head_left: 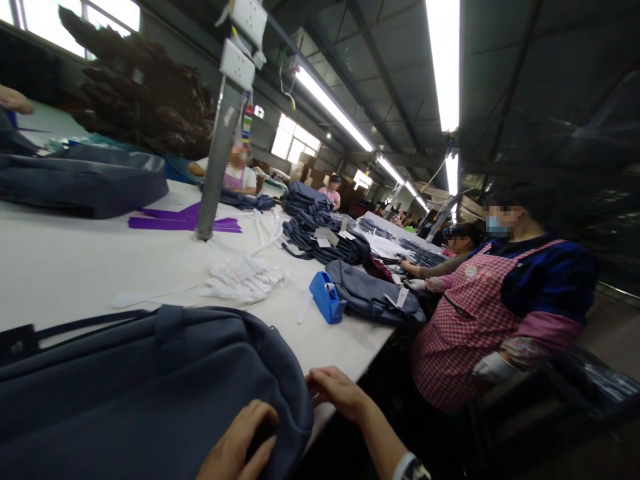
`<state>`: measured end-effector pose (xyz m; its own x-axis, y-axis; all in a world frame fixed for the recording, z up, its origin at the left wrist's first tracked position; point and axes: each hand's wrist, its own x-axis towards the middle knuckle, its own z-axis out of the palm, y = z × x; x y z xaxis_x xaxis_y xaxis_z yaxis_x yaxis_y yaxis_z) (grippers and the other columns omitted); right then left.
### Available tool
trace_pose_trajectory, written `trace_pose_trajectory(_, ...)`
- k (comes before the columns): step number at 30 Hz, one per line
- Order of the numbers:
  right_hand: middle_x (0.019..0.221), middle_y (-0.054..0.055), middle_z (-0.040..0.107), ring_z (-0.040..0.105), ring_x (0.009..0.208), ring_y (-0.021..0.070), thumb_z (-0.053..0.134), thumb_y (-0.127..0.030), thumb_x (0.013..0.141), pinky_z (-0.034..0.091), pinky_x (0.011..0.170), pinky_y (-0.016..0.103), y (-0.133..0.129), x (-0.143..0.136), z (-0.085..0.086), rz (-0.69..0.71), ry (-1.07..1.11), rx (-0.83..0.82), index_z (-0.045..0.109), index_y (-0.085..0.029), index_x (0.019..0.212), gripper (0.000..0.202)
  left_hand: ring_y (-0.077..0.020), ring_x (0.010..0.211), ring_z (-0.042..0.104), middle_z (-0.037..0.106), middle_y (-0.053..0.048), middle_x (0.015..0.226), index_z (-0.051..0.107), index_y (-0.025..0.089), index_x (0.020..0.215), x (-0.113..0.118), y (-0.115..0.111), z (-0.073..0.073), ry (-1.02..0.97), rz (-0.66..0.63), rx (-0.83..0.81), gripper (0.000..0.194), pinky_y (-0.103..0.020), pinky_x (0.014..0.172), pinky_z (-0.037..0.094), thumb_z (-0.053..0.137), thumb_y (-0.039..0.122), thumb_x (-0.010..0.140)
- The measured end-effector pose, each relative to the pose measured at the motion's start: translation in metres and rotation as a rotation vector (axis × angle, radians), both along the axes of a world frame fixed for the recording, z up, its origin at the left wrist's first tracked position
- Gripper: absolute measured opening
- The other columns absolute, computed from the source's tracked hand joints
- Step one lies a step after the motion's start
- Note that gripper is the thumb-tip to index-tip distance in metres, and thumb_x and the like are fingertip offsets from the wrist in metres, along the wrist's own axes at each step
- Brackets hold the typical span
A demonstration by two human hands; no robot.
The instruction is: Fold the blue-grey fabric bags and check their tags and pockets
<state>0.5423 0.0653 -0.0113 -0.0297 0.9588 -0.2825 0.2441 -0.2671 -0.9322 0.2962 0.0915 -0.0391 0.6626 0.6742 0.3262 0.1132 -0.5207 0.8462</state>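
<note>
A large dark blue-grey bag [150,393] lies on the table in front of me, with a strap loop and a handle along its upper edge. My left hand [245,440] is on the bag's near side at its right end, fingers and thumb curled around a fold of its fabric. At the bag's rounded right end, my right hand [337,393] grips the edge; its fingertips are partly hidden behind the bag. A dark tag [19,343] shows at the far left by the handle.
Beyond the bag are white strips [245,279], a blue tape dispenser [327,297], another dark bag [375,293] and purple strips [185,219]. A metal post [215,153] rises from the white table [165,267]. A co-worker in a checked apron [470,320] stands at right.
</note>
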Motion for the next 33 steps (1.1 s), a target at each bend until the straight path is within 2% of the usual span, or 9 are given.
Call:
trace_pose_trajectory(6,0.059,0.001,0.057,0.053,0.061,0.0142,0.063,-0.076,0.072,0.045,0.065,0.03,0.028,-0.018,0.001,0.068,-0.066,-0.147,0.069,-0.012,0.07,0.065,-0.0189,0.084,0.06,0.063,-0.003,0.088,0.056,0.022,0.088,0.008,0.0,-0.018,-0.051,0.022,-0.114,0.012,-0.028,0.08,0.051,0.052,0.032,0.088)
trace_pose_trajectory(9,0.062,0.002,0.06,0.055,0.065,0.0151,0.058,-0.08,0.073,0.045,0.069,0.032,0.032,-0.022,0.01,0.113,-0.063,-0.183,0.07,-0.012,0.072,0.069,-0.0174,0.078,0.058,0.06,-0.001,0.083,0.052,0.021,0.084,0.008,0.004,-0.018,-0.021,0.003,-0.168,0.004,-0.027,0.076,0.05,0.049,0.022,0.081)
trace_pose_trajectory(13,0.073,0.003,0.064,0.057,0.072,0.0148,0.058,-0.081,0.073,0.045,0.075,0.031,0.029,-0.026,0.018,0.153,-0.034,-0.198,0.072,-0.013,0.081,0.069,-0.0154,0.074,0.055,0.057,0.001,0.078,0.049,0.021,0.082,0.011,0.007,-0.024,-0.04,0.026,-0.196,0.01,-0.025,0.071,0.048,0.044,0.016,0.075)
trace_pose_trajectory(16,0.077,0.001,0.065,0.056,0.072,0.0136,0.069,-0.074,0.069,0.043,0.074,0.029,0.029,-0.032,0.017,0.163,-0.022,-0.208,0.072,-0.014,0.087,0.062,-0.017,0.079,0.059,0.061,-0.001,0.082,0.052,0.021,0.086,0.014,0.007,-0.044,-0.04,0.044,-0.173,0.012,-0.027,0.076,0.052,0.043,0.019,0.078)
trace_pose_trajectory(19,0.081,0.0,0.066,0.057,0.077,0.0152,0.077,-0.065,0.065,0.044,0.074,0.028,0.032,-0.04,0.014,0.156,-0.025,-0.22,0.072,-0.016,0.09,0.056,-0.0243,0.105,0.063,0.067,-0.008,0.108,0.057,0.02,0.109,0.017,0.009,-0.076,-0.029,0.122,-0.125,0.032,-0.036,0.095,0.053,0.046,0.023,0.08)
trace_pose_trajectory(23,0.087,0.0,0.07,0.061,0.084,0.0177,0.087,-0.049,0.057,0.046,0.079,0.029,0.037,-0.051,0.013,0.136,-0.04,-0.247,0.074,-0.019,0.093,0.049,-0.0301,0.131,0.051,0.056,-0.015,0.138,0.047,0.015,0.136,0.021,0.012,-0.105,-0.024,0.183,-0.084,0.052,-0.045,0.111,0.042,0.043,0.025,0.085)
trace_pose_trajectory(27,0.091,0.001,0.072,0.065,0.083,0.019,0.09,-0.042,0.051,0.05,0.08,0.031,0.037,-0.059,0.014,0.073,0.004,-0.257,0.075,-0.02,0.094,0.051,-0.027,0.135,0.047,0.06,-0.011,0.134,0.044,0.019,0.141,0.02,0.014,-0.094,-0.072,0.115,-0.081,0.053,-0.043,0.115,0.037,0.041,0.022,0.089)
trace_pose_trajectory(30,0.087,0.002,0.073,0.065,0.078,0.019,0.089,-0.042,0.051,0.052,0.078,0.033,0.031,-0.063,0.015,0.011,0.071,-0.211,0.075,-0.017,0.092,0.05,-0.0263,0.133,0.049,0.06,-0.01,0.132,0.046,0.019,0.137,0.013,0.01,-0.07,-0.07,0.125,-0.115,0.049,-0.042,0.113,0.04,0.043,0.023,0.088)
trace_pose_trajectory(33,0.082,0.002,0.073,0.066,0.077,0.0198,0.087,-0.043,0.057,0.052,0.079,0.033,0.023,-0.061,0.011,-0.031,0.162,-0.153,0.075,-0.016,0.095,0.048,-0.0242,0.111,0.06,0.064,-0.01,0.116,0.055,0.019,0.116,0.007,0.004,-0.044,-0.053,0.109,-0.145,0.034,-0.039,0.1,0.051,0.044,0.018,0.083)
